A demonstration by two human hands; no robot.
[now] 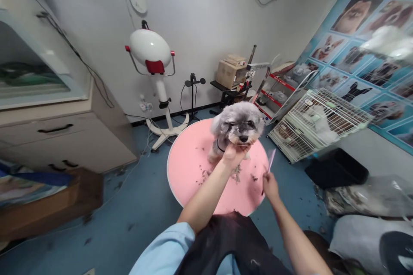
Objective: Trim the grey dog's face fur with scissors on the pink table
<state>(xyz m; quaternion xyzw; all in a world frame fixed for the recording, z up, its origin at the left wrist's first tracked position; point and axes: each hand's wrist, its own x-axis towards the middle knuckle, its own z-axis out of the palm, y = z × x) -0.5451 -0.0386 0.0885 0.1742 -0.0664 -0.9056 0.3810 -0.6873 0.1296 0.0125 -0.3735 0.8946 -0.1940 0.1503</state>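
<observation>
A small grey dog [238,122] sits on a round pink grooming table [183,159], facing me. My left hand [235,154] cups its chin from below, fingers against the fur under the muzzle. Out to the right, by the table's edge, my right hand [270,185] is closed round a slim pale-purple comb [272,160] that points upward, slightly blurred and apart from the dog. Dark hair clippings [206,175] lie scattered over the tabletop. A dark collar band shows at the dog's neck.
Behind the table stand a white stand dryer [151,49], a black tripod [192,94] and a red-and-white trolley [274,90]. A wire cage [319,120] with a white animal is at right, beside a black bin [337,169]. A cabinet [58,133] and cardboard box [74,197] flank the left.
</observation>
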